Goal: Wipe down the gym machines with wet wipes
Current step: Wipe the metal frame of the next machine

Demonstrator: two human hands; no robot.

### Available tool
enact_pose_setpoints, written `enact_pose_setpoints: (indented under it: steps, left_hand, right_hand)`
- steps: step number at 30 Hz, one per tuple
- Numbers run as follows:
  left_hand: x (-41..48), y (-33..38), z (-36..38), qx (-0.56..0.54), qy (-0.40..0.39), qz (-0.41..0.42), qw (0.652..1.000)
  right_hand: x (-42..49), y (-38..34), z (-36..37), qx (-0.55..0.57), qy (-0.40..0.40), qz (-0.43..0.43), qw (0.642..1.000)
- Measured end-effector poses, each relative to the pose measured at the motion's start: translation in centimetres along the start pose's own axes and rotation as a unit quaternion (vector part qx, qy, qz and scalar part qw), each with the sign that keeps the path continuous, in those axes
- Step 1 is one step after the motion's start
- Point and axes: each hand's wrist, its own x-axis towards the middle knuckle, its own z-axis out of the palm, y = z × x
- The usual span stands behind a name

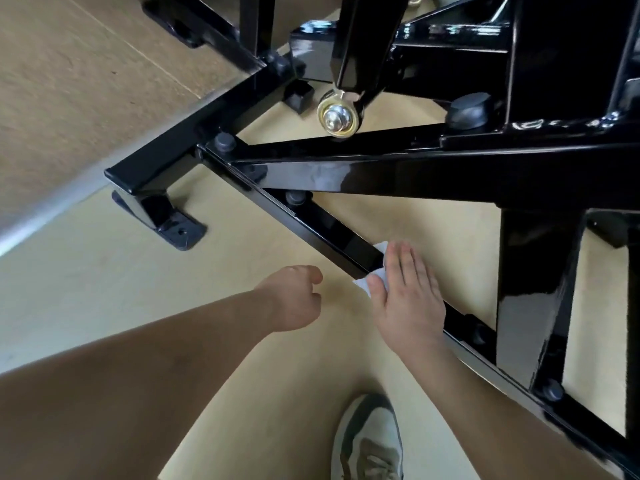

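We press our right hand (407, 296) flat on a white wipe (363, 285), with the fingers straight and together. The wipe lies on the low black bar (329, 233) of the machine frame (381, 174); only its edges show, in front of the fingertips and beside the thumb. Our left hand (294, 299) hangs near, above the pale floor (104, 289). It is loosely curled and holds nothing. A grey shoe (367, 441) stands on the floor below the hands.
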Motion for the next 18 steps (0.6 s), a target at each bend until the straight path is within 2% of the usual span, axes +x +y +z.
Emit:
enact_pose_setpoints:
  steps: [5, 8, 11, 15, 18]
  left_hand:
    - [-0.1, 0.4, 0.4, 0.01, -0.011, 0.003, 1.0]
    - [-0.1, 0.9, 0.8, 0.018, -0.019, 0.008, 1.0]
    - [-0.2, 1.6, 1.2, 0.022, -0.02, 0.02, 0.999]
    - [-1.2, 3.4, 1.0, 0.037, -0.024, 0.046, 0.998]
    - [-3.3, 5.5, 0.0, -0.053, 0.008, 0.066, 0.996]
  right_hand:
    - [4.2, -2.0, -0.2, 0.022, -0.048, -0.078, 0.996]
    - [3.0, -0.9, -0.3, 0.005, -0.033, -0.097, 0.995]
    - [-0.7, 1.3, 0.1, 0.003, 0.009, -0.065, 0.998]
    - [-4.4, 2.6, -0.3, 0.088, 0.046, -0.066, 0.993]
    - [-5.5, 0.8, -3.2, 0.181, -0.017, -0.076, 0.98]
